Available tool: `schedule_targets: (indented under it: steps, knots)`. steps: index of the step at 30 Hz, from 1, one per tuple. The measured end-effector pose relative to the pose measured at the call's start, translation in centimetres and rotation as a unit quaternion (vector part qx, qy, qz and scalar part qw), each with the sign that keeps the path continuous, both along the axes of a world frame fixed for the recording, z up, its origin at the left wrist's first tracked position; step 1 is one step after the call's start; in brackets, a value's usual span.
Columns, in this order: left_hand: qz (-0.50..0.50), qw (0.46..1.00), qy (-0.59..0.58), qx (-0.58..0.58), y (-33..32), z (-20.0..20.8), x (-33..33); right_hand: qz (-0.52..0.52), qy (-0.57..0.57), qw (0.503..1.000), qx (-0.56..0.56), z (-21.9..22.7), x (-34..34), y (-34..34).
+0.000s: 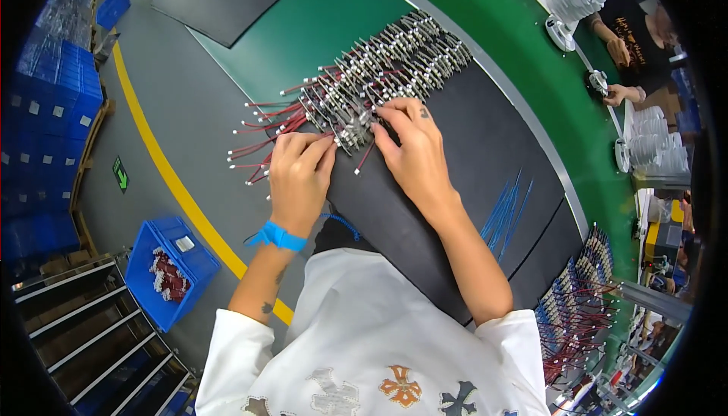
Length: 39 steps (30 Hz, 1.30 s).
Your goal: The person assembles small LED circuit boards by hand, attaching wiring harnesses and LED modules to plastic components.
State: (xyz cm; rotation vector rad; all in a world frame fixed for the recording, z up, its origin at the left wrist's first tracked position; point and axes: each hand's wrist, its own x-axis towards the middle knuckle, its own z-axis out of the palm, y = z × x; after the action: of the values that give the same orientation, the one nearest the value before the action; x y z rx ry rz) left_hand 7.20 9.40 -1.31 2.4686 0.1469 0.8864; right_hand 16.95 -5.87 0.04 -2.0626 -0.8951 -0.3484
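Two dense rows of small circuit boards (394, 56) stand on edge on the black mat, with red wire leads (284, 120) ending in white plugs fanned out at their left. My left hand (296, 181) is closed at the near end of the rows, fingertips pinched among the leads; what they grip is hidden. Just to its right, my right hand (415, 150) pinches at the nearest boards with thumb and forefinger. One lead with a white plug (357, 171) hangs out between my hands. A blue strap (277, 237) circles my left wrist.
Thin blue strips (504, 215) lie on the mat to the right, with more wired boards (580, 302) beyond. A blue crate (171, 272) holding red-wired parts stands at lower left. Across the green conveyor (523, 67), a person (633, 44) handles white round parts.
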Motion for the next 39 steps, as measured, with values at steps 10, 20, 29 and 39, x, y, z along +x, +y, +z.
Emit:
schedule_targets:
  steps: [10,20,29,39]
  knots:
    - [0.043,0.998,0.035,0.001,0.0,-0.6,-0.2,-0.040,0.113,0.993,0.010,-0.5,-2.2,-0.7]
    - [0.004,0.997,0.073,-0.003,-1.5,0.0,0.2,-0.144,0.109,0.982,0.050,4.7,-8.8,-11.1]
    - [-0.117,0.947,0.148,-0.260,-4.2,3.3,-5.5,-0.548,0.412,0.727,0.039,6.0,-22.3,-24.3]
    - [-0.474,0.864,0.172,0.019,-19.3,3.5,-1.0,-0.598,0.262,0.716,0.247,-0.5,-18.4,-29.1]
